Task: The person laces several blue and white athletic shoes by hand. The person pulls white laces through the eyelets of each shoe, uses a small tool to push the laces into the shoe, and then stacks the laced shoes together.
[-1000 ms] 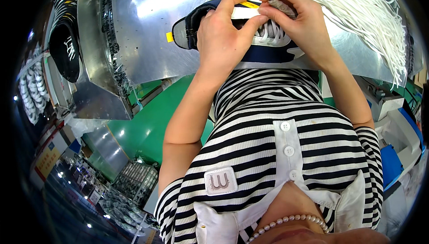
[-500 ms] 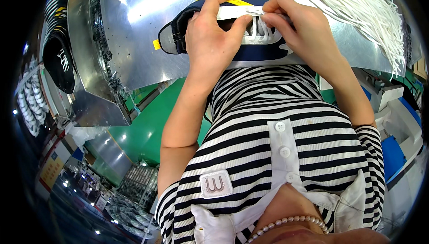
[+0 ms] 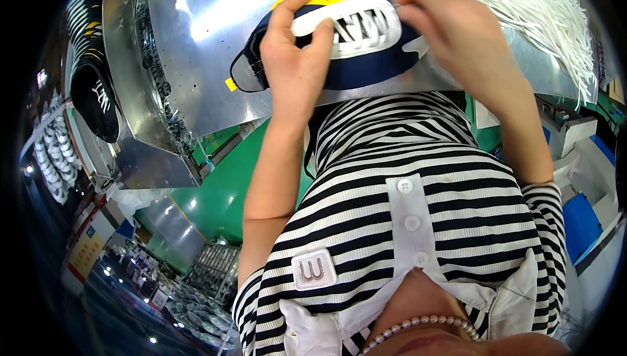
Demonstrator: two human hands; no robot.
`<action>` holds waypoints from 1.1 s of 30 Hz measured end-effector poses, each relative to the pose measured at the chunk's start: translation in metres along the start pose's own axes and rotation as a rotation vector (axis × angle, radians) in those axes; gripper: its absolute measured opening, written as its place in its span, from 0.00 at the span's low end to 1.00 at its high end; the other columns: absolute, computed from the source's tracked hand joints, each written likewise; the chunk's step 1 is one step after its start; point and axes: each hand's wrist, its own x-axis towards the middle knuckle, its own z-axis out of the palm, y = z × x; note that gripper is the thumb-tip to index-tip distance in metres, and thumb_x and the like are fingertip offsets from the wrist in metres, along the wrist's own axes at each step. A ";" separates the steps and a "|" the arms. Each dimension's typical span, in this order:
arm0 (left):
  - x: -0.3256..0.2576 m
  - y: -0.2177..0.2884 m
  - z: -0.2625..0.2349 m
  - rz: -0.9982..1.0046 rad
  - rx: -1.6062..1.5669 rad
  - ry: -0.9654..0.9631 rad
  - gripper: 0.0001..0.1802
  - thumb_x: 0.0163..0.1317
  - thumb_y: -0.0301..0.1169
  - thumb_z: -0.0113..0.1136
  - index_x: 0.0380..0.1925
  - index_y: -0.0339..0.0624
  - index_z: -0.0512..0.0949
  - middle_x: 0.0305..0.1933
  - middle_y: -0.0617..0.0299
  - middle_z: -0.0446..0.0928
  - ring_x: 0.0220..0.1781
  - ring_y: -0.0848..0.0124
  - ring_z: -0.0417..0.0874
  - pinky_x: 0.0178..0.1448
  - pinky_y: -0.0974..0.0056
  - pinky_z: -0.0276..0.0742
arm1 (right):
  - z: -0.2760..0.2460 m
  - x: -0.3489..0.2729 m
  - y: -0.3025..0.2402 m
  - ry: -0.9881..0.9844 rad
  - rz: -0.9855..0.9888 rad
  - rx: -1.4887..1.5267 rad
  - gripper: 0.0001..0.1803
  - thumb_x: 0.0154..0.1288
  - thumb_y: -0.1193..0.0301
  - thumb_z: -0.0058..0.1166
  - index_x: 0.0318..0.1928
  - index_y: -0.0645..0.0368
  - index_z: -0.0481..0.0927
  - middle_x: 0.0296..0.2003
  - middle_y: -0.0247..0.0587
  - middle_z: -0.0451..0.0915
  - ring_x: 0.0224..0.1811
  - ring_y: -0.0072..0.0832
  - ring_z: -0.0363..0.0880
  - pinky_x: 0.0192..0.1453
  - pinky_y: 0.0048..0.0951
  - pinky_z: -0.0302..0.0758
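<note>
Shiny metal bench, lacing halfway there.
Left hand clamps the navy shoe upper; right hand pinches a white lace, upper eyelets seemingly unthreaded.

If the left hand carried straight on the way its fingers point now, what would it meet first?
The left hand already rests on the navy shoe upper with white lacing panel. Past its edge, the fingers would probably reach the shiny metal work surface, though depth is unclear.
</note>
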 end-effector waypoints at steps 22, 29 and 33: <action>0.013 0.029 -0.001 -0.292 -0.220 -0.398 0.25 0.63 0.23 0.62 0.58 0.34 0.66 0.44 0.54 0.80 0.45 0.73 0.82 0.49 0.69 0.78 | 0.031 0.007 0.016 0.163 -0.242 0.220 0.11 0.52 0.74 0.64 0.38 0.49 0.83 0.30 0.29 0.82 0.26 0.29 0.80 0.28 0.26 0.75; 0.025 0.015 0.008 -0.159 -0.015 -0.225 0.20 0.70 0.30 0.54 0.58 0.35 0.67 0.33 0.53 0.82 0.35 0.72 0.83 0.43 0.68 0.77 | 0.026 -0.016 -0.022 0.133 -0.523 0.648 0.08 0.54 0.74 0.64 0.36 0.48 0.85 0.22 0.33 0.75 0.17 0.29 0.72 0.20 0.28 0.64; 0.031 0.020 0.013 -0.066 0.086 -0.251 0.20 0.70 0.32 0.54 0.57 0.32 0.66 0.37 0.49 0.82 0.35 0.64 0.86 0.43 0.63 0.79 | 0.043 -0.023 -0.005 0.053 -0.111 0.568 0.08 0.59 0.71 0.63 0.39 0.55 0.84 0.27 0.35 0.80 0.23 0.29 0.78 0.26 0.27 0.73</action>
